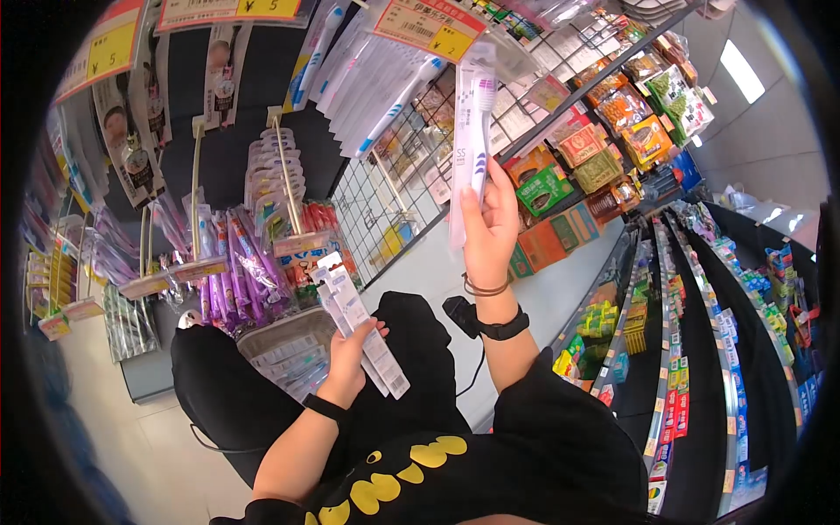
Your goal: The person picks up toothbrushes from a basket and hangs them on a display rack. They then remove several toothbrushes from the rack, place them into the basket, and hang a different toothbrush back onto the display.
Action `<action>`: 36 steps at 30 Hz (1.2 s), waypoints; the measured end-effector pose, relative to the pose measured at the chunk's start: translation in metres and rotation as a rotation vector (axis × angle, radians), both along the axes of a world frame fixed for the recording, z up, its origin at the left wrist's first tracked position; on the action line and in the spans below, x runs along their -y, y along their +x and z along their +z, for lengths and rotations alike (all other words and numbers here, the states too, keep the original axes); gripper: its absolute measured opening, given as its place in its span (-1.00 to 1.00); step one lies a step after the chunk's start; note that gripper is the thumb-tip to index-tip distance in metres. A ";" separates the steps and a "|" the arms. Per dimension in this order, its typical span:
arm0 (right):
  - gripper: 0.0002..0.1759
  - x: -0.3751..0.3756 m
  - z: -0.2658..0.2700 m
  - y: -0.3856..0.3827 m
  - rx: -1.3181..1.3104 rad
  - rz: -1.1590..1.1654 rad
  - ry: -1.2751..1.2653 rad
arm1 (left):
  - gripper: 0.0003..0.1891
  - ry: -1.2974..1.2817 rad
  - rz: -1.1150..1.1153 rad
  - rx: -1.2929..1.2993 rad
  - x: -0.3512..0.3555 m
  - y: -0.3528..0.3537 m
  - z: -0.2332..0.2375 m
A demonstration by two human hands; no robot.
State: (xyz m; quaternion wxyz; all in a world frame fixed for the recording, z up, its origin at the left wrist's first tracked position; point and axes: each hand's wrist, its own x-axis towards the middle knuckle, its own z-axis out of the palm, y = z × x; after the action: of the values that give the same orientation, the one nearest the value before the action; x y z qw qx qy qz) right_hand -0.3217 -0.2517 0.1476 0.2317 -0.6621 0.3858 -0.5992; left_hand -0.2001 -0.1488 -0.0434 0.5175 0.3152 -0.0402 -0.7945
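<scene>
My right hand (492,229) is raised and closed on a packaged toothbrush (472,144), held upright beneath a price tag (433,28). The brush inside is white with blue and purple marks. To its left, similar packaged toothbrushes (385,96) hang in a row from the rack. Lower down, my left hand (348,357) grips a few long white toothbrush packages (360,324) above my lap, with their barcoded lower ends towards me.
Purple toothbrush packs (241,267) hang at the left, above a tray of packages (293,359). A wire grid (381,214) stands behind my hands. Food packets (604,144) hang at the upper right. Stocked shelves (691,350) fill the right side.
</scene>
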 end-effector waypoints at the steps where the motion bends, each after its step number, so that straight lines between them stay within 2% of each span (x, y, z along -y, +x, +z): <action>1: -0.48 0.001 -0.001 0.000 0.011 0.015 0.030 | -0.75 -0.006 0.000 0.006 0.000 0.000 -0.001; 8: -0.49 0.007 -0.006 0.007 0.085 0.008 -0.024 | -0.75 0.000 -0.009 0.029 -0.003 0.002 -0.002; 13: -0.50 0.012 -0.005 0.012 0.042 -0.036 0.023 | -0.74 -0.029 0.002 0.062 -0.003 0.003 -0.005; 20: -0.53 0.049 -0.011 0.032 0.140 0.020 0.091 | -0.74 -0.030 -0.009 0.041 -0.004 0.002 -0.011; 22: -0.53 0.074 -0.027 0.036 -0.012 -0.108 -0.102 | -0.75 -0.053 -0.013 0.033 -0.004 0.002 -0.013; 28: -0.57 0.088 -0.041 0.045 0.009 -0.147 -0.037 | -0.75 -0.028 -0.005 0.039 -0.004 -0.001 -0.011; 30: -0.52 0.094 -0.047 0.044 -0.109 -0.086 0.025 | -0.76 -0.022 -0.003 0.066 -0.003 -0.001 -0.011; 31: -0.39 0.091 -0.045 0.043 -0.038 0.075 0.190 | -0.76 -0.018 0.011 0.055 -0.003 -0.001 -0.011; 32: -0.39 0.086 -0.045 0.045 -0.051 0.092 0.194 | -0.78 -0.024 -0.004 0.081 -0.003 -0.001 -0.010; 34: -0.23 0.078 -0.047 0.052 -0.070 -0.095 0.089 | -0.80 -0.024 0.003 0.089 -0.003 0.000 -0.011; 35: -0.06 0.077 -0.042 0.051 -0.014 -0.039 0.118 | -0.78 -0.032 -0.002 0.083 -0.003 0.001 -0.011; 36: -0.06 0.079 -0.037 0.050 -0.032 -0.022 0.122 | -0.77 -0.042 -0.009 0.076 -0.003 0.001 -0.011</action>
State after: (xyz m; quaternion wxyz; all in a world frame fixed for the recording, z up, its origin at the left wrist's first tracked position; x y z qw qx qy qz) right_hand -0.2713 -0.3312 0.1101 0.2587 -0.6518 0.4326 -0.5667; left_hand -0.1991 -0.1460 -0.0547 0.5186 0.3343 -0.0778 -0.7831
